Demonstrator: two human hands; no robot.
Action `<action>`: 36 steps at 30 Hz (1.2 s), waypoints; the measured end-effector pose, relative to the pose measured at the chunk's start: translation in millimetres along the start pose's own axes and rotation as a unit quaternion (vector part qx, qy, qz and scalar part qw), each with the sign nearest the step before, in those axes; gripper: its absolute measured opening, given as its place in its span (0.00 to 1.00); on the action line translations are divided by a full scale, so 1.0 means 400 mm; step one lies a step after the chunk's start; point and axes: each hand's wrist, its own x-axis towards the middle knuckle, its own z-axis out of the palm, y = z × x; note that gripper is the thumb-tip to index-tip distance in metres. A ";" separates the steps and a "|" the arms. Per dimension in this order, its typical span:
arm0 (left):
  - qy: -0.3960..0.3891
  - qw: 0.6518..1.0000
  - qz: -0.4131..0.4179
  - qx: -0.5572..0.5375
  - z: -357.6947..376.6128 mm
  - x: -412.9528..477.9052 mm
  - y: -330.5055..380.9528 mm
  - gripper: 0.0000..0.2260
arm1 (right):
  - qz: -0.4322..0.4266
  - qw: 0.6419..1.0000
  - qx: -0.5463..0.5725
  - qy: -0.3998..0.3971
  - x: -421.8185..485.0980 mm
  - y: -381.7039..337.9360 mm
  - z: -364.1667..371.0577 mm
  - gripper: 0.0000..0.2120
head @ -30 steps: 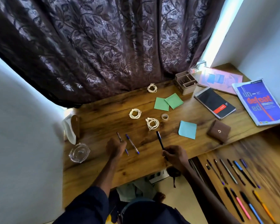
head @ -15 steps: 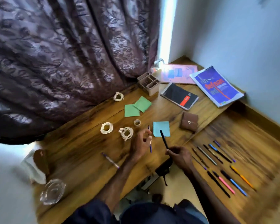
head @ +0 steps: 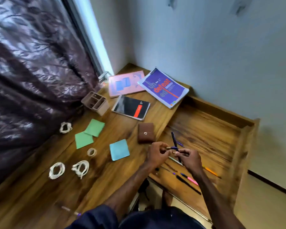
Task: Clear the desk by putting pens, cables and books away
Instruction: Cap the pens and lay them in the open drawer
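Far left: dark leaf-patterned curtain (head: 31,80) hanging along the back edge of the wooden table (head: 40,195), with a strip of bright window beside it.

On the table's left half: far cable (head: 65,127), coiled and white, near the back edge. Near left cable (head: 56,170) and near right cable (head: 81,168) side by side, closer to the front. By the front edge, a lone pen (head: 69,209), blurred.

Toward the middle: tape roll (head: 91,152), two green notes (head: 94,127) touching at a corner, blue note (head: 119,149). Beige organizer (head: 95,103) against the curtain.

In the back right corner: pink book (head: 126,84), black notebook (head: 130,107), purple book (head: 163,88). Brown wallet (head: 146,133) at the right edge.

Just past that edge: left grip (head: 156,154) clamped on a blue pen (head: 172,148), pinched crosswise. Right grip (head: 191,160) close beside the left, curled round a dark pen (head: 173,139) standing nearly upright.

Beneath both: open wooden drawer (head: 213,138) with loose pens on its floor, among them a black pen (head: 187,185), pink pen (head: 192,180) and orange pen (head: 210,171).

Behind: pale blue-grey wall (head: 221,55). Far right: light floor (head: 271,204).
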 end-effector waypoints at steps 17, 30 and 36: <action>-0.082 0.907 -0.371 -0.183 0.378 0.362 0.075 0.16 | 0.194 0.976 -0.037 0.095 0.213 0.213 -0.205 0.07; -0.086 0.922 -0.369 -0.076 0.471 0.494 0.005 0.20 | 0.193 0.954 -0.225 0.053 0.329 0.219 -0.262 0.06; -0.101 0.931 -0.347 -0.053 0.472 0.500 0.003 0.20 | 0.183 0.917 -0.353 0.019 0.307 0.196 -0.298 0.11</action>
